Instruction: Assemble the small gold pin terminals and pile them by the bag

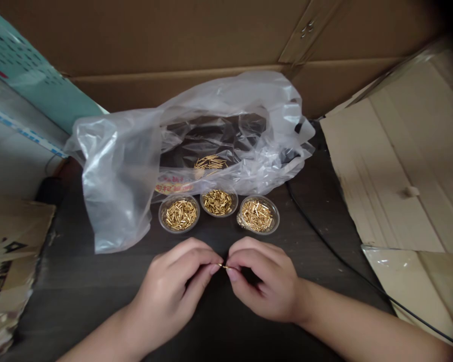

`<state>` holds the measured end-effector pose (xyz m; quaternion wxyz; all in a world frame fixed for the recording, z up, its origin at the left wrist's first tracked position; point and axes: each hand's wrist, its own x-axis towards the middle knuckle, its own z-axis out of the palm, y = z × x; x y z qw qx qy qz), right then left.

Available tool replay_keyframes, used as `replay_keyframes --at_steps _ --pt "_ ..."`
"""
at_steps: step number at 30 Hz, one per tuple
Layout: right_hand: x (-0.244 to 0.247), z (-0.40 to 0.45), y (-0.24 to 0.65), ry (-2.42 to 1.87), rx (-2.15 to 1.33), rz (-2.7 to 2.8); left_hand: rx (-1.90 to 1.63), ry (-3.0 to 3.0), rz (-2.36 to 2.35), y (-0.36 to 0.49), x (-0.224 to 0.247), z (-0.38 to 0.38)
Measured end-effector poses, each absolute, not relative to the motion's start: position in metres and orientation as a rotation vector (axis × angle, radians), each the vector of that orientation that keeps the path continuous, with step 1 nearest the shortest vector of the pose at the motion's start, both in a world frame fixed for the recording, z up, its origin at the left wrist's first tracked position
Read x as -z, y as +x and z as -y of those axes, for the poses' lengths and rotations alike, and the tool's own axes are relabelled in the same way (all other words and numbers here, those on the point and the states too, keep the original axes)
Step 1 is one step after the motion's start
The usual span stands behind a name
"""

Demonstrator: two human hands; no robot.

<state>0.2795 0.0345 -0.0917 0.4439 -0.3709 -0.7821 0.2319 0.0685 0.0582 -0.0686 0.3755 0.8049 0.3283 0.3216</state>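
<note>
My left hand (171, 281) and my right hand (264, 281) meet at the fingertips in front of me, both pinching a tiny gold metal pin (223, 266) between them. Just beyond my fingers stand three small clear plastic bowls, each holding many short gold pins: one on the left (179, 213), one in the middle (219, 201) and one on the right (258, 214). Neither hand touches a bowl. Behind the middle bowl, a loose heap of gold pins (210, 163) lies inside a crumpled clear plastic bag (117, 176).
The bowls and bag rest on a dark wood-grain table (79, 281). Flattened cardboard sheets (396, 156) lean along the right side and back, with another cardboard piece (11, 251) at the left. A black cable (335, 246) runs across the table's right side.
</note>
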Motion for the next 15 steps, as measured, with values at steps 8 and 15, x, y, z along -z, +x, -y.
replay_keyframes --at_steps 8,15 --pt "0.0899 -0.0361 0.2778 -0.917 -0.553 1.939 -0.786 2.106 -0.815 0.0684 0.0682 -0.0571" --pt "0.0921 -0.0345 0.2791 -0.886 -0.558 1.952 -0.857 2.097 -0.838 0.0678 0.0651 -0.0567"
